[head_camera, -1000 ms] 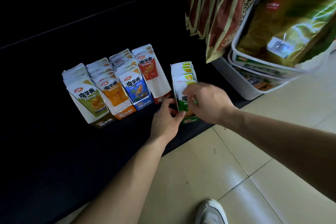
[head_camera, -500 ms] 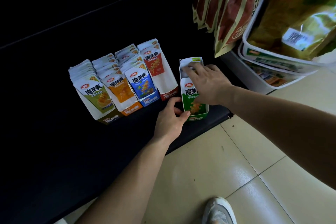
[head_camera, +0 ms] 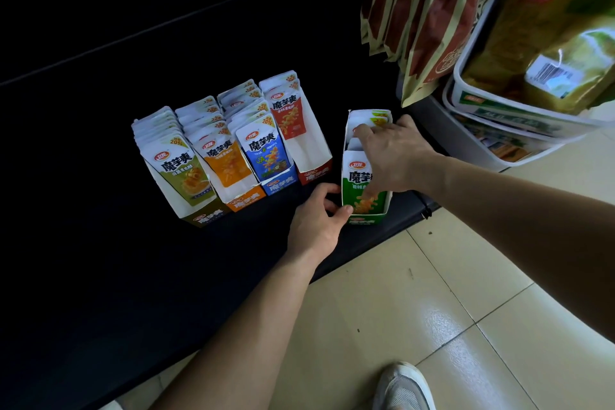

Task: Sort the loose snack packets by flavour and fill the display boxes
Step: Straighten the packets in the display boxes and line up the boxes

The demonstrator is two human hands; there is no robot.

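- The right hand (head_camera: 392,157) had moved from the front of the green box (head_camera: 356,176) up into its open top. I think it was tucking the green packets (head_camera: 367,119) in.
- Its fingers lay on the packets. I could not tell if they pinched one.
- The left hand (head_camera: 317,218) gripped the box's bottom corner.
- The box stood between both hands, a little apart from the four other boxes (head_camera: 278,185).

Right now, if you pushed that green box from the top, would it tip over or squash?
Probably tippy: the green box stands tall and narrow, and the left hand grips its bottom corner, seemingly steadying it. It's likely light, thin card, so its walls may bend. The packets inside look flat and floppy, adding little stiffness.
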